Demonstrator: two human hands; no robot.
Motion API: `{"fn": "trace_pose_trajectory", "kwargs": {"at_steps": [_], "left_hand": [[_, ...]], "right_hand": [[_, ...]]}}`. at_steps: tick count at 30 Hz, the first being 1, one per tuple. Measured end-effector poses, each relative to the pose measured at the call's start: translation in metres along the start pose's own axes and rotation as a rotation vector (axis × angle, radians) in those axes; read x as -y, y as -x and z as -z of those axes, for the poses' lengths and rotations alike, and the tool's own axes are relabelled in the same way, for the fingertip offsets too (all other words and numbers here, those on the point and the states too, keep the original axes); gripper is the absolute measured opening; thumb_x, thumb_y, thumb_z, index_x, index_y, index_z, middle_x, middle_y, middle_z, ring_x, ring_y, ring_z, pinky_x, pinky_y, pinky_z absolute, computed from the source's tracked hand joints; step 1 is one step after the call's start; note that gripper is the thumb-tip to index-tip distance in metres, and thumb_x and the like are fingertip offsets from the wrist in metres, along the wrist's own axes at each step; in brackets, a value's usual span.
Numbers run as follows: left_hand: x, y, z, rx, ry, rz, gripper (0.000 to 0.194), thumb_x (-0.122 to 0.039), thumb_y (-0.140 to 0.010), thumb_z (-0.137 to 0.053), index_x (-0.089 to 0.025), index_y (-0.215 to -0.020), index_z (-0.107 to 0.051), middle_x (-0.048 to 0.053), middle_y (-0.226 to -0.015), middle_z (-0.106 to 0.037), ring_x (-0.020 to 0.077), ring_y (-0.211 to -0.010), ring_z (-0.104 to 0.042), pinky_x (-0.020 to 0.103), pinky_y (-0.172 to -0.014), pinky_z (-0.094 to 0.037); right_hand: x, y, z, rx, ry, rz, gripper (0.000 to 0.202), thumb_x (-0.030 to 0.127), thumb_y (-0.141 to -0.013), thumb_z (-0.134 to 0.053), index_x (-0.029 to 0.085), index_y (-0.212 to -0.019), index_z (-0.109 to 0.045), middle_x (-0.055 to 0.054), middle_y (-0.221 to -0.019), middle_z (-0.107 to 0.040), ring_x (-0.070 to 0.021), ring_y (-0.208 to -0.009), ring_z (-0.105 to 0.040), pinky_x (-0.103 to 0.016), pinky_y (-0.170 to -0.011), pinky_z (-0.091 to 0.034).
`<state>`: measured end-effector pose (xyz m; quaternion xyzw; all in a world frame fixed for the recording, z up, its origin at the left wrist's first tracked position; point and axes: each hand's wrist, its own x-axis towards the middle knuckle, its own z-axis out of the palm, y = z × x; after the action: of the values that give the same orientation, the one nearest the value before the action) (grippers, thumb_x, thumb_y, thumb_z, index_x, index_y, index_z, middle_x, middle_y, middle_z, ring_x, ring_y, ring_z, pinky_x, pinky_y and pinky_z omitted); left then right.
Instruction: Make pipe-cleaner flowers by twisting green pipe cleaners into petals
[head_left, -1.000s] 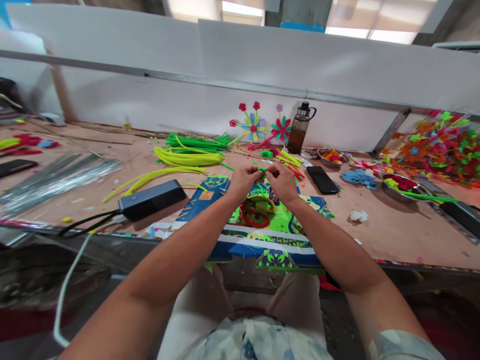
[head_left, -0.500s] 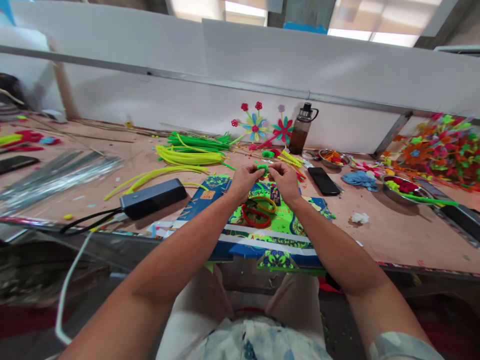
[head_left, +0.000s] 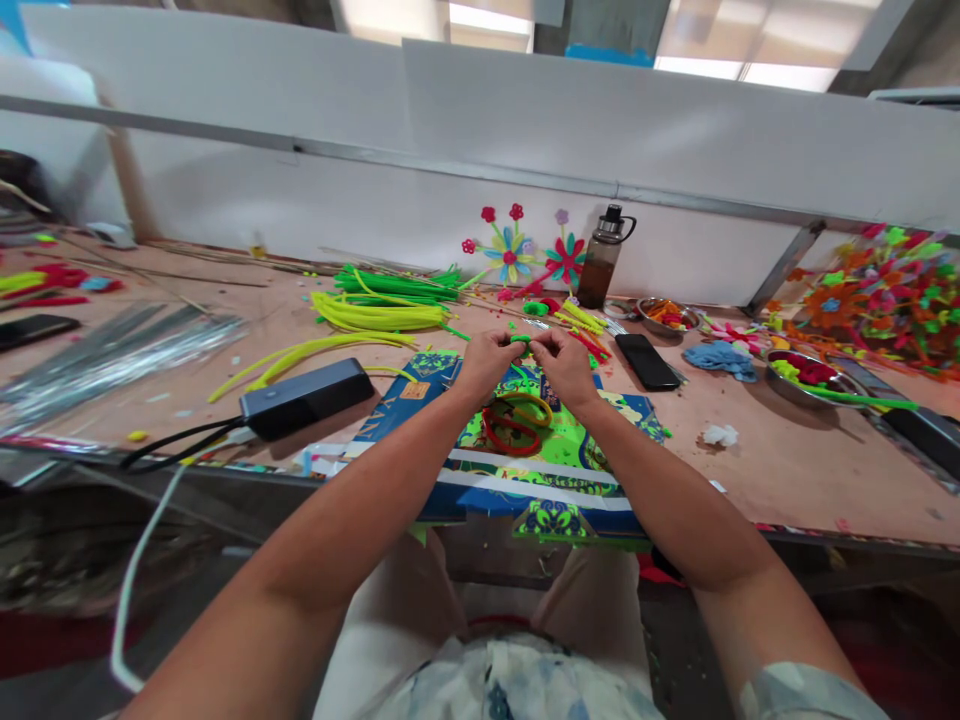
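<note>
Left hand and right hand: each grip pinched closed on small green piece; scissor handles lie near, on patterned sheet.

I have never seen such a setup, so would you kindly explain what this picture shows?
There is no machine: these are a person's own bare hands, seen from a camera worn on the head, looking forward and down. The left hand and right hand hold a green piece between them. Under them, a patterned sheet lies on the table, with red and yellow loops on top. Beyond are green stems, yellow stems and a bottle; a black phone lies to the right.
</note>
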<state>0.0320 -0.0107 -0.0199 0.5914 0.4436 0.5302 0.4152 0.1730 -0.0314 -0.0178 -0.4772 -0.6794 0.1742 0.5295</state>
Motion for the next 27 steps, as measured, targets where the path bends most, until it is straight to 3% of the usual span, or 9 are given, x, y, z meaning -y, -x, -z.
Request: {"fn": "trace_pose_trajectory", "kwargs": {"at_steps": [4, 9, 11, 17, 21, 27], "left_hand": [[0.002, -0.001, -0.001, -0.002, -0.033, 0.002, 0.010, -0.024, -0.063, -0.068, -0.018, -0.057, -0.065, 0.000, -0.056, -0.060, 0.0130, -0.055, -0.053, 0.025, -0.056, -0.038], [0.003, 0.000, -0.005, 0.032, 0.162, -0.003, 0.016, -0.029, -0.063, -0.073, -0.018, -0.073, -0.068, 0.001, -0.070, -0.066, 0.0127, -0.061, -0.057, 0.025, -0.059, -0.041], [0.003, 0.000, -0.006, 0.049, 0.203, -0.006, 0.020, -0.032, -0.061, -0.075, -0.017, -0.072, -0.068, 0.001, -0.069, -0.065, 0.0122, -0.061, -0.056, 0.025, -0.059, -0.041], [-0.002, 0.001, -0.001, 0.058, 0.142, 0.018, 0.019, -0.034, -0.061, -0.073, -0.016, -0.065, -0.068, -0.001, -0.055, -0.057, 0.0107, -0.054, -0.046, 0.024, -0.053, -0.034], [-0.006, 0.002, 0.003, 0.079, 0.110, 0.038, 0.017, -0.031, -0.062, -0.070, -0.015, -0.061, -0.065, -0.002, -0.052, -0.054, 0.0088, -0.051, -0.043, 0.023, -0.052, -0.033], [-0.004, 0.001, 0.002, 0.093, 0.133, 0.049, 0.020, -0.033, -0.065, -0.072, -0.014, -0.066, -0.066, 0.000, -0.057, -0.058, 0.0087, -0.050, -0.045, 0.023, -0.050, -0.032]], "right_hand": [[0.002, 0.002, -0.001, -0.018, 0.041, 0.044, 0.015, 0.032, -0.079, -0.056, 0.019, -0.076, -0.061, 0.000, -0.069, -0.063, -0.0134, -0.064, -0.055, -0.028, -0.066, -0.043], [-0.007, -0.003, -0.005, -0.024, -0.223, -0.194, 0.021, 0.040, -0.079, -0.057, 0.018, -0.076, -0.057, 0.002, -0.063, -0.059, -0.0121, -0.056, -0.053, -0.026, -0.057, -0.045], [-0.009, -0.005, -0.005, -0.040, -0.266, -0.225, 0.022, 0.040, -0.077, -0.058, 0.018, -0.076, -0.057, 0.002, -0.062, -0.059, -0.0123, -0.055, -0.053, -0.026, -0.056, -0.045], [0.001, -0.004, 0.001, -0.062, -0.070, -0.045, 0.016, 0.031, -0.076, -0.057, 0.018, -0.082, -0.064, -0.003, -0.080, -0.067, -0.0161, -0.073, -0.060, -0.030, -0.071, -0.048], [0.005, -0.002, 0.003, -0.021, 0.028, 0.010, 0.015, 0.028, -0.077, -0.056, 0.018, -0.081, -0.065, -0.004, -0.080, -0.067, -0.0163, -0.075, -0.060, -0.030, -0.073, -0.047], [-0.007, -0.005, -0.001, -0.011, -0.094, -0.134, 0.014, 0.030, -0.076, -0.057, 0.018, -0.080, -0.063, 0.000, -0.071, -0.064, -0.0135, -0.063, -0.056, -0.027, -0.063, -0.045]]}}
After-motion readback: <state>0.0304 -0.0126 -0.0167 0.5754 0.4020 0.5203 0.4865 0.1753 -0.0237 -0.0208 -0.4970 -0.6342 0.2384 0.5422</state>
